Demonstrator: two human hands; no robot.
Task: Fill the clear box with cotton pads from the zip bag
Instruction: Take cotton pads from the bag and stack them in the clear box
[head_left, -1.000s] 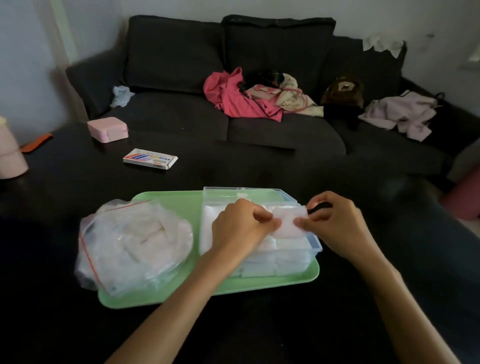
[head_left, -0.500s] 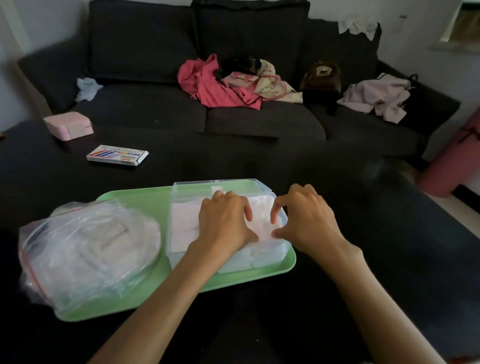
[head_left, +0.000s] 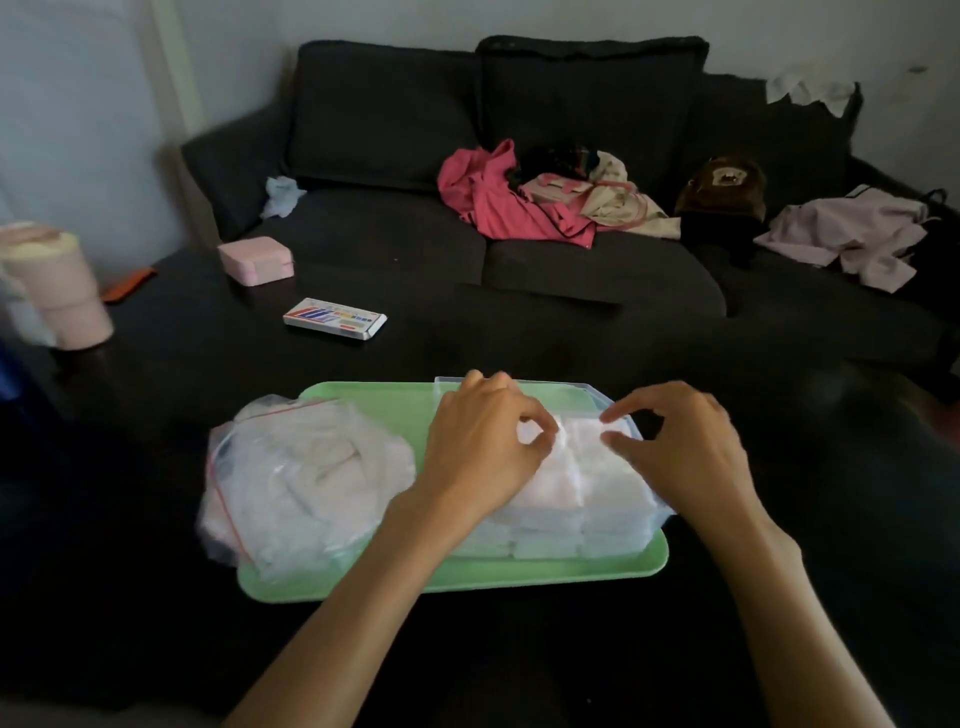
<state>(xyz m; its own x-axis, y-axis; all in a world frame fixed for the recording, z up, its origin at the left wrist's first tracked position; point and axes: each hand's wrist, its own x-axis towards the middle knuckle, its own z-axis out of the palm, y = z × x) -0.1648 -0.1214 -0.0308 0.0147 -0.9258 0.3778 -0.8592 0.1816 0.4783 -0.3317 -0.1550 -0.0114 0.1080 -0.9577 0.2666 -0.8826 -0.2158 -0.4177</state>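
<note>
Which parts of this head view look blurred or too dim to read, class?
Head view: the pink cup at left is smeared by motion blur; the dark table lacks detail in dim light; the zip bag and cotton pads look soft, edges indistinct.

Clear box (head_left: 618, 540) on tray's right half, packed with white cotton pads (head_left: 587, 467). Zip bag (head_left: 301, 483) of pads lies just left, bulging.
</note>
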